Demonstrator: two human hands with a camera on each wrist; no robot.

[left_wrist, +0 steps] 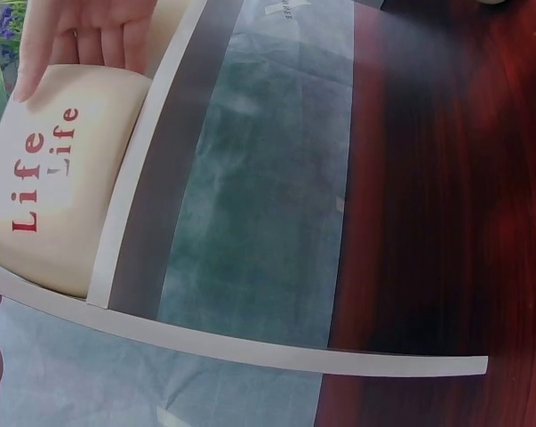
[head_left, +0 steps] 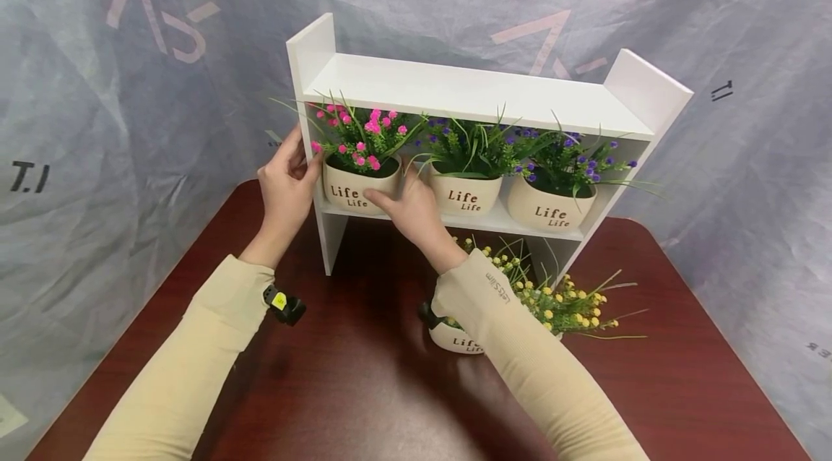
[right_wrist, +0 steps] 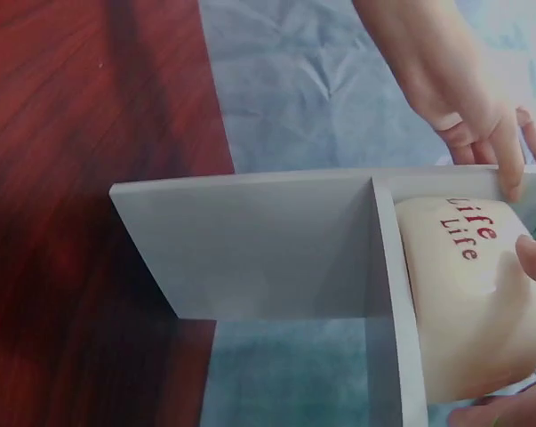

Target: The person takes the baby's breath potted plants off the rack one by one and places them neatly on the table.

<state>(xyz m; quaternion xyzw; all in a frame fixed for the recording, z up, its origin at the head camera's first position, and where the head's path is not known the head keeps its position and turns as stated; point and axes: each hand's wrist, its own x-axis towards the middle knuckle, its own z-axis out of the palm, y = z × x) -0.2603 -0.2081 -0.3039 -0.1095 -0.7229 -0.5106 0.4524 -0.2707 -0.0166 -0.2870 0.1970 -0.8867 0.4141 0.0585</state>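
A white two-tier shelf (head_left: 468, 89) stands on the table, with three cream "Life" flowerpots on its middle board. My right hand (head_left: 419, 208) grips the left pot (head_left: 344, 190), which holds pink flowers, thumb on its front and fingers along its right side. That pot (left_wrist: 59, 178) sits against the side panel in the left wrist view. At the shelf's left side panel, my left hand (head_left: 289, 183) holds the panel's edge. The right wrist view shows its thumb over the edge, fingers (right_wrist: 481, 151) outside. Two pots with purple flowers, a middle pot (head_left: 464, 190) and a right pot (head_left: 552, 208), stand alongside.
A pot with yellow flowers (head_left: 455, 338) stands on the dark red table (head_left: 338, 374) before the shelf, partly behind my right forearm. Its stems (head_left: 578, 306) spread right. Grey printed sheeting (head_left: 214, 85) hangs behind and at both sides.
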